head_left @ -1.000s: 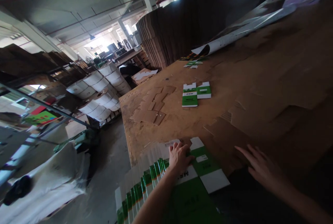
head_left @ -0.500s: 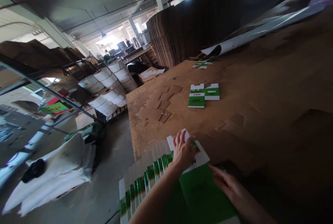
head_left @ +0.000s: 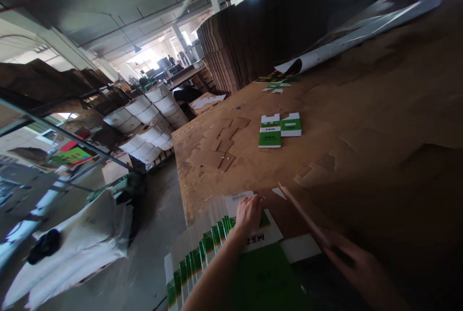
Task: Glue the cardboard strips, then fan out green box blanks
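Note:
My left hand (head_left: 249,212) rests on a green and white printed carton (head_left: 264,260), its fingers bent together over the white upper end. My right hand (head_left: 354,265), a little blurred, grips a cardboard panel (head_left: 306,214) seen nearly edge-on, raised and tilted to the right of the carton. Whether that panel is joined to the carton I cannot tell. Brown inner cardboard and a white flap (head_left: 302,248) show between the hands. Left of my left forearm stands a fanned row of flat green and white cartons (head_left: 202,255), partly hidden by the arm.
Further up the brown tabletop (head_left: 361,156) are small green and white boxes (head_left: 269,132). Brown cardboard scraps (head_left: 217,144) lie to their left. Stacked cardboard sheets (head_left: 231,55) rise at the back, beside a plastic-like roll (head_left: 347,43). White rolls (head_left: 152,120) and sacks (head_left: 83,238) stand left on the floor.
My right hand has moved right, lifting a panel away from the carton and baring brown cardboard. My left hand has shifted slightly down, its fingers more bent. The view has turned a little.

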Motion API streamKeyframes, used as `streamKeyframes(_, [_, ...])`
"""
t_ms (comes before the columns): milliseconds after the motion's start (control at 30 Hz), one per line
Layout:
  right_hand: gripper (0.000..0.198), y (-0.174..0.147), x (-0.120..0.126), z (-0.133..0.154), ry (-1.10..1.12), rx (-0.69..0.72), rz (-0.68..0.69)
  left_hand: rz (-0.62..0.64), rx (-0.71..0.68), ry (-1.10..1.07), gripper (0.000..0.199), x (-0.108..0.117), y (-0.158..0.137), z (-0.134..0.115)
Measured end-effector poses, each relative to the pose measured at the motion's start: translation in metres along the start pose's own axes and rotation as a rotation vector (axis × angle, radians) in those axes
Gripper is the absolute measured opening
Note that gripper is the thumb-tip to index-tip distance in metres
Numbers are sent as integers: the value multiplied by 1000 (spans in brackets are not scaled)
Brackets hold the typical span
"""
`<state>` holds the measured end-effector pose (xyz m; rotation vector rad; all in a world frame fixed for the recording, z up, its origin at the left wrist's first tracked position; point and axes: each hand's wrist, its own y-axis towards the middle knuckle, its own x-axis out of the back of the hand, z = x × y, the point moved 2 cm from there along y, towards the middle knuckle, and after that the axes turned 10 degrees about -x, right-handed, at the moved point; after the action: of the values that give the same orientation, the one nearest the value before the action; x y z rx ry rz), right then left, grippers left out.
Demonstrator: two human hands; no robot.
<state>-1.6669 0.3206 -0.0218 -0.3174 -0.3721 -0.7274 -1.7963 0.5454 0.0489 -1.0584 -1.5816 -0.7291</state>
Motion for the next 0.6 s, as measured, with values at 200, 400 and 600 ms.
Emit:
streamKeyframes(200, [35, 3, -42, -15, -158, 308, 142, 3, 49, -61, 27, -3, -3, -3])
streamKeyframes(400, [30, -1, -42, -16, -313, 467, 65, 1, 25, -49, 34, -5, -6, 2])
streamKeyframes(600, [55, 24, -22, 0, -16, 91, 217, -14, 59, -110, 34, -6, -8, 4])
